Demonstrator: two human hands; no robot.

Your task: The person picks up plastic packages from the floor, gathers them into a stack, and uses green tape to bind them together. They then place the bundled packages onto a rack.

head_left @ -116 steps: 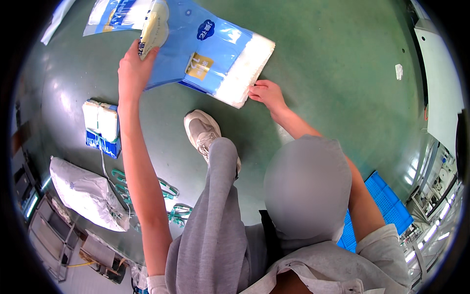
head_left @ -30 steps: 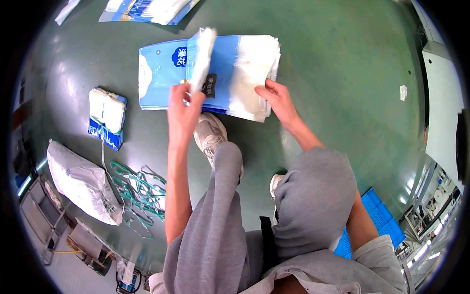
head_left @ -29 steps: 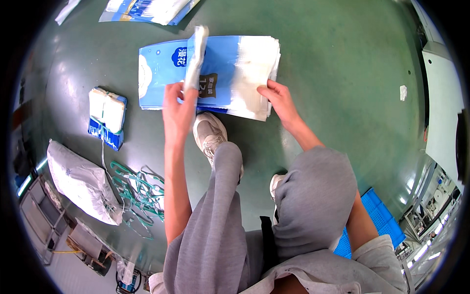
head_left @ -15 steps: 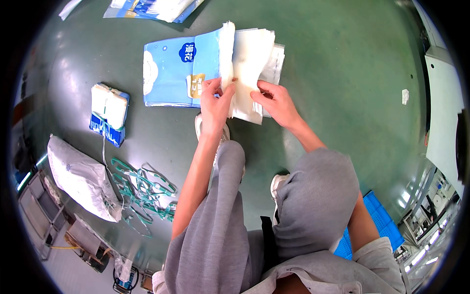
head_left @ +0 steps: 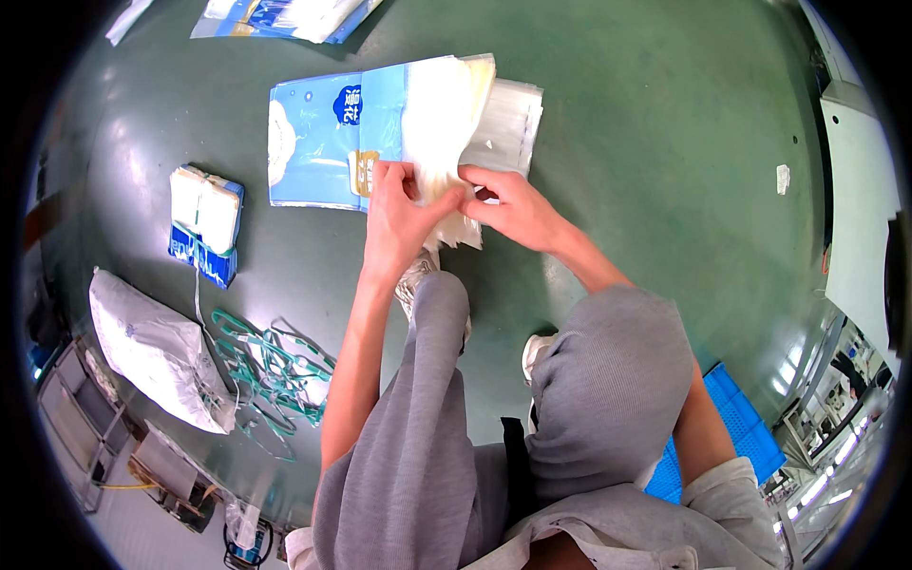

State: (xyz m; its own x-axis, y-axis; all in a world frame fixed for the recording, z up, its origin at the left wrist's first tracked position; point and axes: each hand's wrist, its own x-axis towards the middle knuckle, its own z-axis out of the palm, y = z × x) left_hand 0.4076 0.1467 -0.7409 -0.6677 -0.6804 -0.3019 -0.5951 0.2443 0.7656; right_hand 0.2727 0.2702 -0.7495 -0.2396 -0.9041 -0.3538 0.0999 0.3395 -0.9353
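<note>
A stack of flat printed plastic bags (head_left: 318, 138), blue with a white cloud shape and a gold patch, lies on the green floor ahead of me. Its right part is a thick fan of whitish bag ends (head_left: 439, 119), bent up and curving over. My left hand (head_left: 399, 214) pinches the near edge of these ends between thumb and fingers. Close against it, my right hand (head_left: 518, 211) grips the same edge from the right, fingers curled. Beneath the fan, paler clear-looking sheets (head_left: 508, 128) stick out to the right. The fingertips are partly hidden among the layers.
To the left lies a tied bundle of bags (head_left: 204, 214), with a white sack (head_left: 157, 351) and tangled green straps (head_left: 275, 366) nearer me. More blue bags (head_left: 285, 19) lie at the far edge. A blue plastic crate (head_left: 731, 418) is beside my right leg; a white cabinet (head_left: 860, 228) stands far right.
My right hand has moved left and now meets the left hand at the bag ends. More of the whitish layers are gathered together, uncovering the paler sheets at right.
</note>
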